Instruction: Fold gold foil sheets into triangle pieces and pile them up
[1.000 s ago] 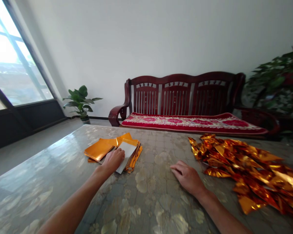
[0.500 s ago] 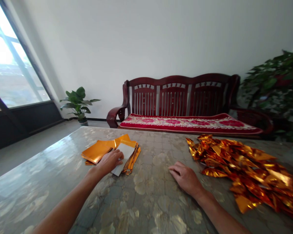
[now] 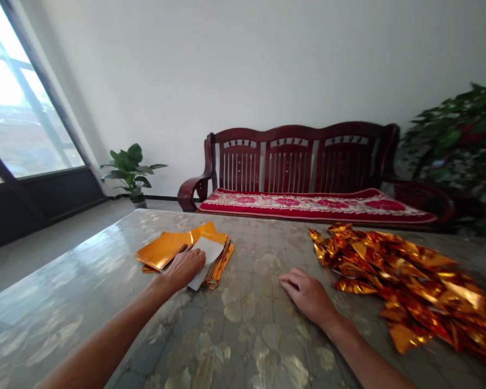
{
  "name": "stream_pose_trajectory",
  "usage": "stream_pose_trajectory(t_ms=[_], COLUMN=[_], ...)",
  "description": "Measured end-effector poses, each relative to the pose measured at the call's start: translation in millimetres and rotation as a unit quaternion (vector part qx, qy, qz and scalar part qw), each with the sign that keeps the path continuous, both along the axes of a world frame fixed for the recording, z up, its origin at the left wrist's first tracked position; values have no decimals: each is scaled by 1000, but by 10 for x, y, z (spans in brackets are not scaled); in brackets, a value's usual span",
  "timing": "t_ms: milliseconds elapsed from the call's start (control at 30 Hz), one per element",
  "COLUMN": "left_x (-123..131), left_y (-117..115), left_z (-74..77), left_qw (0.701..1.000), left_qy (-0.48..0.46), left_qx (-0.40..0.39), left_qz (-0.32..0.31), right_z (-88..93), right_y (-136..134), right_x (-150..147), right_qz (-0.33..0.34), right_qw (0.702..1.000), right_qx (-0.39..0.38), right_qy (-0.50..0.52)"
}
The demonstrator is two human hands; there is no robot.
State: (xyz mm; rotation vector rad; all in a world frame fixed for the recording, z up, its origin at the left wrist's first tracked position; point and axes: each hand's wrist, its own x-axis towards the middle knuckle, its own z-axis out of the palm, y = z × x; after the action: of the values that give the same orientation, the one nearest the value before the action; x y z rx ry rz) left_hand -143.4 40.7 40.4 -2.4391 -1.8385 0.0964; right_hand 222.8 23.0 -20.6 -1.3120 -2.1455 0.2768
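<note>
Bare table (image 3: 247, 324) lay between the stack of gold sheets (image 3: 210, 258) on the left and the heap of folded gold foil (image 3: 405, 281) blocking the right, leaving a wide central lane.

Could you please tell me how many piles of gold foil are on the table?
2. A flat stack of orange-gold foil sheets lies under the left hand; a loose heap of folded gold foil pieces lies to the right of the right hand. None looks hidden.
</note>
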Motion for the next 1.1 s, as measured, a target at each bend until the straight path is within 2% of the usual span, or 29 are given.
stream_pose_trajectory(t_ms=[267, 433, 633, 867, 1100], left_x=[54, 103, 192, 220, 297], left_y=[-133, -172, -105, -23, -17], left_z=[102, 60, 31, 16, -34], left_qw=[1000, 997, 995, 994, 993], left_qy=[-19, -69, -57, -37, -11], left_qx=[-1, 8, 9, -1, 5], left_qz=[1, 24, 87, 100, 115], right_z=[18, 23, -8, -64, -68], right_y=[-7, 4, 37, 80, 85], right_x=[-6, -8, 11, 40, 52], right_qz=[-2, -14, -12, -20, -27], right_qw=[1000, 1000, 997, 990, 990], right_qx=[-5, -6, 6, 46, 37], right_qy=[5, 24, 80, 132, 134])
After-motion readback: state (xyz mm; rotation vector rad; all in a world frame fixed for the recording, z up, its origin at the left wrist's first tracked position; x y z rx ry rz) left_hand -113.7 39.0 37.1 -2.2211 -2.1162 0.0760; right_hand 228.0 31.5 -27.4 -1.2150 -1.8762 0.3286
